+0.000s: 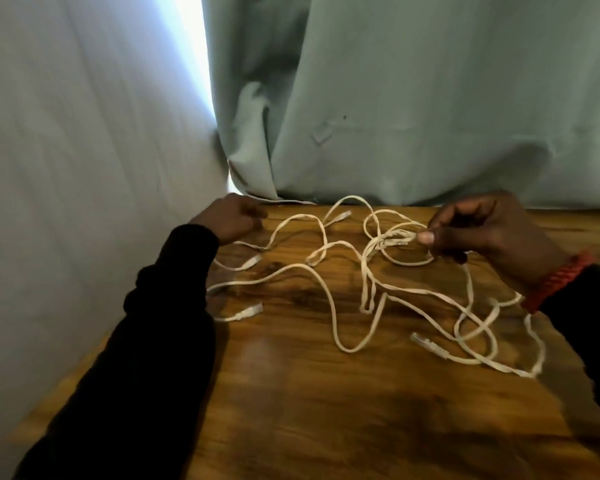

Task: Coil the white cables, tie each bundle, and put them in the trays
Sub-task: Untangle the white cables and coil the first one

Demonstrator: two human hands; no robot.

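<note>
My black left sleeve (146,358) fills the near left corner, running up along the edge of the glossy brown wood-grain table (326,410), whose bare front half catches a soft sheen. My black right sleeve (593,327) enters from the right edge, with a red braided bracelet (558,282) at the wrist.

Across the middle of the table the flat white cables (329,306) lie uncoiled in one loose tangle of overlapping loops. One clear plug end (248,311) rests near my left sleeve, another plug end (430,344) points toward me at the right, and a long loop trails to the table's right side under my right forearm.

Farther back, my right hand (492,233) hovers over the tangle, thumb and fingers curled together, pinching a strand and plug of the white cables at the top of the heap. Level with it on the left, my left hand (229,216) sits at the table's far left corner, knuckles up and fingers curled under; a white strand runs right beside it, but I cannot tell whether my fingers have hold of it.

Beyond the table hangs a pale green curtain (413,98), its folds brushing the far edge, with a white cloth wall (66,133) on the left and a strip of daylight between them.
</note>
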